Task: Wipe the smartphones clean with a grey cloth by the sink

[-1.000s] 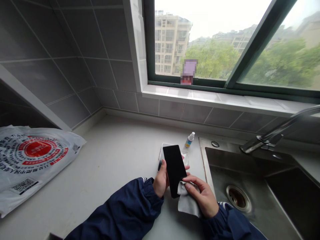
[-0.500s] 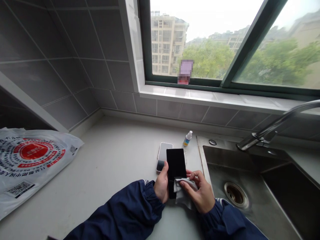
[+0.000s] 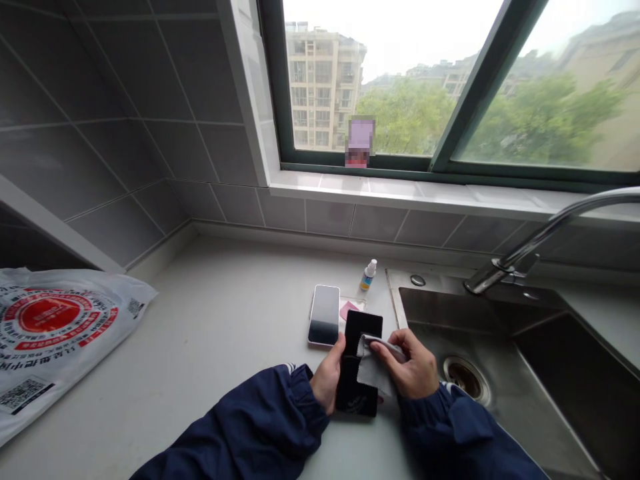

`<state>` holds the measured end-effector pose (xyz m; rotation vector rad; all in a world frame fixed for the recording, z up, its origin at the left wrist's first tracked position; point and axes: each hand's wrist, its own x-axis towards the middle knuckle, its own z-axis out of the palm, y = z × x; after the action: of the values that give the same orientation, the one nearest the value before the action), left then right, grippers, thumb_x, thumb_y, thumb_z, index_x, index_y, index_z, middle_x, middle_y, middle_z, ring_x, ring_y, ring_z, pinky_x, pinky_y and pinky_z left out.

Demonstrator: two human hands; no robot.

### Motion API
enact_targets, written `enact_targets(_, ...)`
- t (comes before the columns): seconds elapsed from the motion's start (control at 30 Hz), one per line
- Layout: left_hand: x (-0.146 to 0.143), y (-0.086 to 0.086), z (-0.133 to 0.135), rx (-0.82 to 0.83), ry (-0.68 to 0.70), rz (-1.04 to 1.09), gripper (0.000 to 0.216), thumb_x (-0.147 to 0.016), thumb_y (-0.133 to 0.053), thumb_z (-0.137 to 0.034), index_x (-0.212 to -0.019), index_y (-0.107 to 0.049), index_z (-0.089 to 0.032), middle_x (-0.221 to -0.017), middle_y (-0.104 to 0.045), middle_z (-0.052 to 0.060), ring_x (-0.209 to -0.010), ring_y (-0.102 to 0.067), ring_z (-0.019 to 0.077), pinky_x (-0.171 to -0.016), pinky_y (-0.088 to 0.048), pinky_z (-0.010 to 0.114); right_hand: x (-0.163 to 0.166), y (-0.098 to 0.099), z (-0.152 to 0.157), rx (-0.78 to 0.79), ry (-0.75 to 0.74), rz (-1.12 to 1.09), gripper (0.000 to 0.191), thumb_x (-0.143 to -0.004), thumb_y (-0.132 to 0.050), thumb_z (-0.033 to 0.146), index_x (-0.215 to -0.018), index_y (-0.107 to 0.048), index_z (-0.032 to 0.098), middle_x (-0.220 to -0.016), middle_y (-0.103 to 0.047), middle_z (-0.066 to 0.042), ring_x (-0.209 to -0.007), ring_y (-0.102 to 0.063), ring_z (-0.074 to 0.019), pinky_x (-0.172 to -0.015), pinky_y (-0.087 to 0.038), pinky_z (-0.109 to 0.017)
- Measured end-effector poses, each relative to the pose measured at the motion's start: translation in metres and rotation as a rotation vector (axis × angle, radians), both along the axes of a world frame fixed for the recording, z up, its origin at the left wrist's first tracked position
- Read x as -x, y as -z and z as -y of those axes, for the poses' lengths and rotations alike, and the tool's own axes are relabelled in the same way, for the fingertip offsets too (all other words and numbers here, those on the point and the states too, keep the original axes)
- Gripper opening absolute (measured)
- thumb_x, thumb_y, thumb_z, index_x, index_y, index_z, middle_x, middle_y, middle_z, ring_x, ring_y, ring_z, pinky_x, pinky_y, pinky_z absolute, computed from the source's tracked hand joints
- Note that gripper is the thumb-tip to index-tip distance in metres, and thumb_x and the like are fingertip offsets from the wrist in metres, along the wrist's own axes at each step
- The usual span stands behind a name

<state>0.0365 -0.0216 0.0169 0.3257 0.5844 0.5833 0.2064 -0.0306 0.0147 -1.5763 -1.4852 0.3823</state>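
Observation:
My left hand (image 3: 328, 377) grips a black smartphone (image 3: 353, 387) by its left edge, thumb along the side, with most of the fingers hidden behind it. Faint smears or reflections show low on its dark screen. Pinched in my right hand (image 3: 413, 365) is a grey cleaning cloth (image 3: 373, 370) with a zigzag edge, lying against the right part of the screen. Just beyond, a second phone (image 3: 325, 315) with a light frame lies face up on the counter. Beside it is a clear case (image 3: 361, 303) with something pink at it, partly covered by the black phone.
A small white-capped spray bottle (image 3: 368, 275) stands near the sink's edge. To the right are the steel sink (image 3: 450, 327) and its faucet (image 3: 520, 250). A printed plastic bag (image 3: 75, 333) lies on the white counter (image 3: 225, 313) at left. A window is behind.
The cloth has moved up the screen with my right hand. The black phone has shifted right and toward me, uncovering more of the second phone and the pink item. The view has turned slightly right.

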Motion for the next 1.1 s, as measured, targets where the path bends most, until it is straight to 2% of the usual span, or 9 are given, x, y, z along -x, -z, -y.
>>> enact_targets(0.3, 0.002, -0.01, -0.001, -0.046, 0.027, 0.046, 0.079, -0.085, -0.028, -0.07, -0.129, -0.055, -0.01, -0.083, -0.071, 0.016, -0.068, -0.068, 0.0262, -0.066, -0.052, 0.04, -0.009, 0.006, -0.007, -0.021, -0.004, 0.047, 0.034, -0.083, -0.063, 0.051, -0.072, -0.055, 0.02, -0.059, -0.053, 0.004, -0.049, -0.049, -0.0108, -0.046, -0.04, -0.021)
enact_targets(0.43, 0.002, -0.012, -0.001, -0.048, 0.007, 0.051, 0.073, -0.086, -0.032, -0.069, -0.128, -0.056, -0.015, -0.091, -0.071, 0.013, -0.068, -0.068, 0.0262, -0.064, -0.053, 0.04, -0.008, 0.004, -0.01, -0.166, -0.014, 0.077, 0.03, -0.081, -0.067, 0.046, -0.092, -0.058, 0.02, -0.091, -0.062, -0.005, -0.081, -0.062, -0.0197, -0.066, -0.053, -0.03)
enact_targets(0.53, 0.003, -0.012, -0.002, -0.048, 0.032, 0.05, 0.075, -0.084, -0.031, -0.072, -0.128, -0.057, -0.016, -0.086, -0.071, 0.012, -0.068, -0.069, 0.0269, -0.063, -0.053, 0.04, -0.008, 0.001, -0.009, -0.324, 0.012, 0.129, 0.035, -0.075, -0.075, 0.038, -0.099, -0.057, 0.02, -0.108, -0.057, -0.01, -0.101, -0.057, -0.0268, -0.086, -0.049, -0.044)
enact_targets(0.6, 0.003, -0.012, -0.001, -0.047, 0.042, 0.038, 0.077, -0.083, -0.031, -0.073, -0.127, -0.057, -0.016, -0.086, -0.071, 0.013, -0.067, -0.069, 0.0265, -0.062, -0.053, 0.038, -0.007, -0.002, -0.004, -0.407, 0.0, 0.169, 0.028, -0.073, -0.078, 0.028, -0.092, -0.059, 0.021, -0.104, -0.057, -0.008, -0.099, -0.056, -0.0262, -0.088, -0.046, -0.046)
enact_targets(0.7, 0.002, -0.012, -0.001, -0.064, 0.049, 0.077, 0.077, -0.084, -0.03, -0.072, -0.124, -0.06, -0.014, -0.087, -0.071, 0.014, -0.065, -0.068, 0.0245, -0.061, -0.053, 0.036, -0.001, -0.006, 0.004, -0.452, -0.119, 0.222, 0.017, -0.074, -0.076, 0.016, -0.081, -0.062, 0.024, -0.087, -0.059, -0.004, -0.087, -0.056, -0.0221, -0.078, -0.049, -0.039)
enact_targets(0.8, -0.001, -0.014, -0.002, -0.097, -0.091, 0.202, 0.063, -0.088, -0.039, -0.062, -0.113, -0.066, -0.012, -0.078, -0.07, 0.01, -0.07, -0.066, 0.0213, -0.072, -0.052, 0.034, 0.008, -0.009, 0.009, -0.416, -0.289, 0.261, 0.014, -0.079, -0.07, 0.012, -0.083, -0.065, 0.025, -0.079, -0.062, -0.002, -0.079, -0.057, -0.0195, -0.071, -0.051, -0.034)
enact_targets(0.9, -0.003, -0.015, -0.004, -0.088, -0.234, 0.255, 0.045, -0.086, -0.053, -0.051, -0.095, -0.072, -0.011, -0.066, -0.065, 0.004, -0.073, -0.063, 0.0176, -0.088, -0.048, 0.03, 0.014, -0.01, 0.011, -0.378, -0.384, 0.271, 0.016, -0.084, -0.062, 0.011, -0.093, -0.066, 0.023, -0.087, -0.064, -0.005, -0.081, -0.059, -0.0198, -0.071, -0.053, -0.035)
enact_targets(1.03, -0.003, -0.014, -0.005, -0.03, -0.256, 0.258, 0.039, -0.084, -0.058, -0.049, -0.075, -0.071, -0.013, -0.056, -0.059, 0.001, -0.069, -0.061, 0.0159, -0.093, -0.045, 0.031, 0.016, -0.01, 0.012, -0.363, -0.426, 0.275, 0.022, -0.085, -0.057, 0.009, -0.1, -0.066, 0.022, -0.095, -0.066, -0.008, -0.091, -0.061, -0.0227, -0.079, -0.055, -0.04)
enact_targets(1.1, -0.002, -0.014, -0.005, 0.005, -0.256, 0.243, 0.041, -0.085, -0.055, -0.051, -0.076, -0.071, -0.014, -0.059, -0.06, 0.001, -0.073, -0.063, 0.017, -0.093, -0.045, 0.031, 0.017, -0.011, 0.012, -0.36, -0.461, 0.288, 0.024, -0.084, -0.058, 0.009, -0.103, -0.065, 0.021, -0.101, -0.067, -0.008, -0.097, -0.062, -0.0244, -0.084, -0.054, -0.043)
